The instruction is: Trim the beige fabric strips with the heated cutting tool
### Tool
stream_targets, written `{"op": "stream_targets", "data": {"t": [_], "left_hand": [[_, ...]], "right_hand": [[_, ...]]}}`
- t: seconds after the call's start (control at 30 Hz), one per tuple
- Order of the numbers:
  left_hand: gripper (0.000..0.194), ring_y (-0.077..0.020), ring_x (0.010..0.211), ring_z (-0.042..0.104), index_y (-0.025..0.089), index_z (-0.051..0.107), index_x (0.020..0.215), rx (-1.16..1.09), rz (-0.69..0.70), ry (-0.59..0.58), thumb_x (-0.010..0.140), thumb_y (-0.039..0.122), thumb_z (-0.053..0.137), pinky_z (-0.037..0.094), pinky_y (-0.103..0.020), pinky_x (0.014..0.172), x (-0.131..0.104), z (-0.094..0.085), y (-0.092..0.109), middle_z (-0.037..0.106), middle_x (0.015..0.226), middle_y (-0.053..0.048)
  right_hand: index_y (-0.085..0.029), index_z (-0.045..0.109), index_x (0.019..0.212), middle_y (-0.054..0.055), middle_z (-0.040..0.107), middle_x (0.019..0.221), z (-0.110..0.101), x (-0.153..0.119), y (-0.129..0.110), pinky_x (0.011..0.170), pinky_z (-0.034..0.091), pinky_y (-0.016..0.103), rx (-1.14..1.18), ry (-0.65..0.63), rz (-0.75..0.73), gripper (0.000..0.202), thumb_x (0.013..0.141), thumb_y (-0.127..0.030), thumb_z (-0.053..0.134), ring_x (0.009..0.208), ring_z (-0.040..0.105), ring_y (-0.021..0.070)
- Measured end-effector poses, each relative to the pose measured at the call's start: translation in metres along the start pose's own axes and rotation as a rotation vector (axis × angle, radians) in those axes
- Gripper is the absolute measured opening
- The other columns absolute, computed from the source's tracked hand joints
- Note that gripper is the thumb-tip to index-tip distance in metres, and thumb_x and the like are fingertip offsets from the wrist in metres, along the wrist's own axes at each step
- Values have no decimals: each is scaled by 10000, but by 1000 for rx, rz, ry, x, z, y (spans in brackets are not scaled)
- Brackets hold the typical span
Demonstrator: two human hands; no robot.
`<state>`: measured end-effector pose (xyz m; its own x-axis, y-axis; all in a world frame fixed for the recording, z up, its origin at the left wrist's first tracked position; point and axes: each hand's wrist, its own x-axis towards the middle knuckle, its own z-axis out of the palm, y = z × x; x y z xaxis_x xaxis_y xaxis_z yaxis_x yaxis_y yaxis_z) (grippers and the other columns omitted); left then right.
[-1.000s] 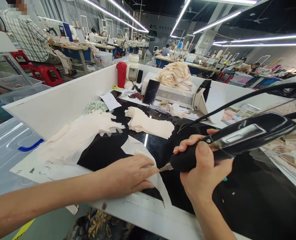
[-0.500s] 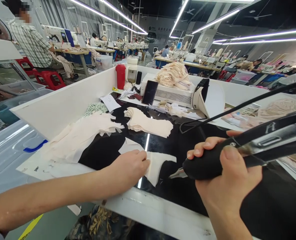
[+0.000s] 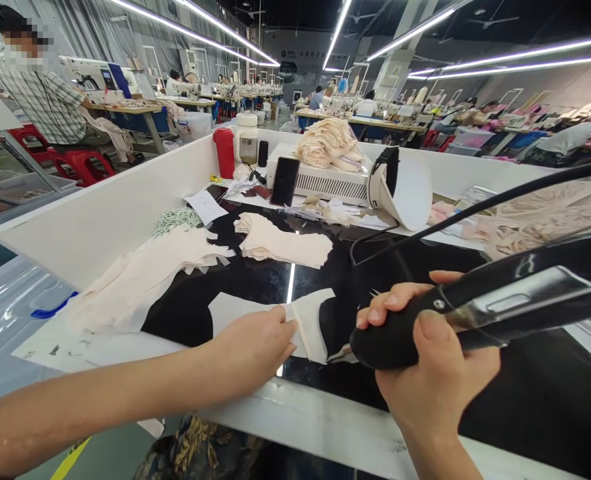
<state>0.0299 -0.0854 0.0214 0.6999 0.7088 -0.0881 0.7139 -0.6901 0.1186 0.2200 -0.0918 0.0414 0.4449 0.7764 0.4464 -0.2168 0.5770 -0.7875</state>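
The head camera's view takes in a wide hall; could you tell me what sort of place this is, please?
Probably a garment workshop: rows of sewing machines stand on the benches behind, piles of cut pale fabric lie on the near table, and a bundle of cloth sits on a white box.

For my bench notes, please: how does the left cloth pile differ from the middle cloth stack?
The left cloth pile is larger and loosely spread; the middle cloth stack is smaller and more compact. The pile lies partly over a white surface, the stack wholly on the black surface. Both are pale and layered.
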Motion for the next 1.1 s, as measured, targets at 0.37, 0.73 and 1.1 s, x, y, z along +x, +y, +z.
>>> {"op": "stream_targets", "data": {"t": [0.37,0.73,1.1], "left_hand": [[252,-212,744,562,175,615,862,91,244,273,1050,46,508,495,-332,704,5,21,-3,590,822,-45],[252,-202,987,691,118,728,1063,-29,588,343,1095,67,483,583,-299,975,19,33,-7,748,1012,-88],[295,-195,1091,728,94,742,1147,-19,589,425,1137,109,448,567,-300,1071,19,36,-15,777,1126,-124]], "right_hand": [[-258,646,1081,-56,693,714,2,-2,3,491,567,297,1,10,3,451,748,-386,922,519,630,144],[-252,642,1084,-54,692,712,0,-2,3,485,565,298,2,0,-4,451,754,-380,921,515,629,148],[-249,645,1090,-49,696,723,-1,-2,4,484,578,306,-2,-12,-10,452,761,-396,919,522,634,151]]}}
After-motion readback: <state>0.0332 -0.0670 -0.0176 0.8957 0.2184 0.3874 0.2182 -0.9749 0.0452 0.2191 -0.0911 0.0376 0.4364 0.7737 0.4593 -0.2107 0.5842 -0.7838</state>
